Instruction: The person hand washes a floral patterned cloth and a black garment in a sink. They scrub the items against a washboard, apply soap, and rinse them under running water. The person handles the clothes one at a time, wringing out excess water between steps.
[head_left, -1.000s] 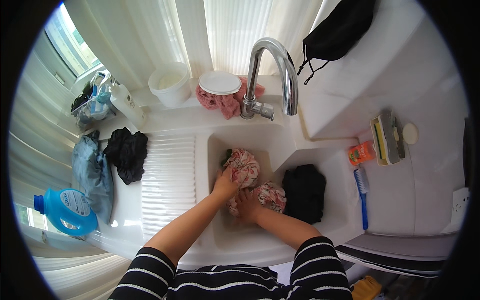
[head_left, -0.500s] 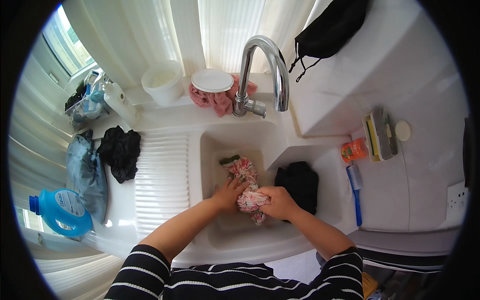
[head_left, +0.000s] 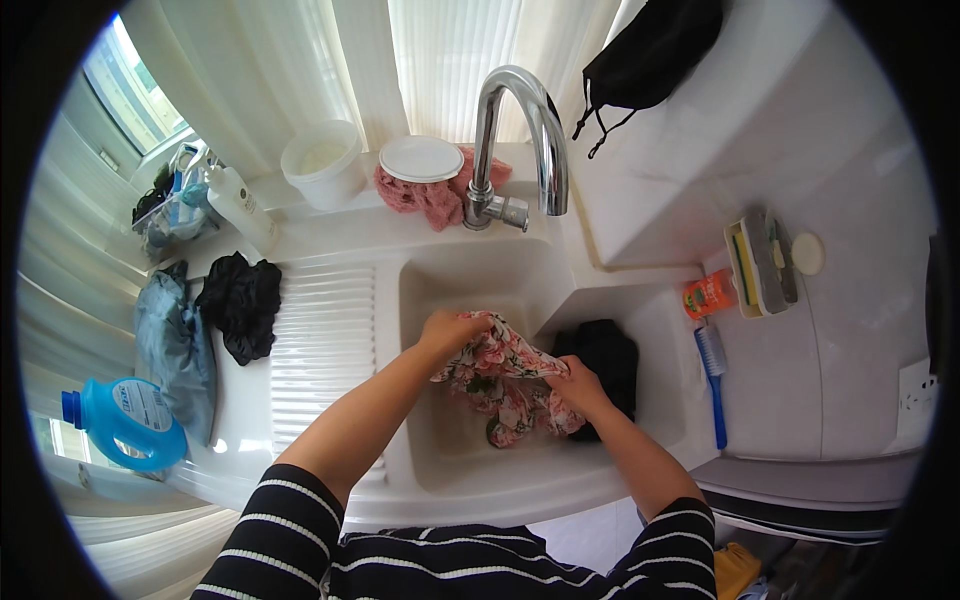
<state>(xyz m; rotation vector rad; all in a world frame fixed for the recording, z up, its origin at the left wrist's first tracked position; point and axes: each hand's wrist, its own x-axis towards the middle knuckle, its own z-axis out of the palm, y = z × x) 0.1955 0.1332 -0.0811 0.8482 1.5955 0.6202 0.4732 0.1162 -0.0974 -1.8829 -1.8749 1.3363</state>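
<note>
A wet pink floral cloth (head_left: 510, 352) is stretched between my two hands over the white sink basin (head_left: 425, 470). My left hand (head_left: 452, 335) grips its left end near the basin's left side, with the fingers partly hidden by the fabric. At the right end, my right hand (head_left: 580, 388) pinches the cloth's edge. The lower part of the fabric hangs in folds toward the basin floor. Just beyond my right hand, a dark folded cloth (head_left: 605, 350) lies on the ledge to the right of the basin.
Behind the basin rises a chrome faucet (head_left: 500, 200). A ribbed washboard (head_left: 325, 350) lies to the left, then black fabric (head_left: 240, 305), blue-grey fabric (head_left: 180, 340) and a blue detergent jug (head_left: 135, 425). On the right are a blue brush (head_left: 713, 385), an orange bottle (head_left: 708, 294) and a sponge holder (head_left: 760, 265).
The floral cloth was bunched up low in the basin and is now spread out and lifted. My left hand moved up and away, while my right hand shifted right.
</note>
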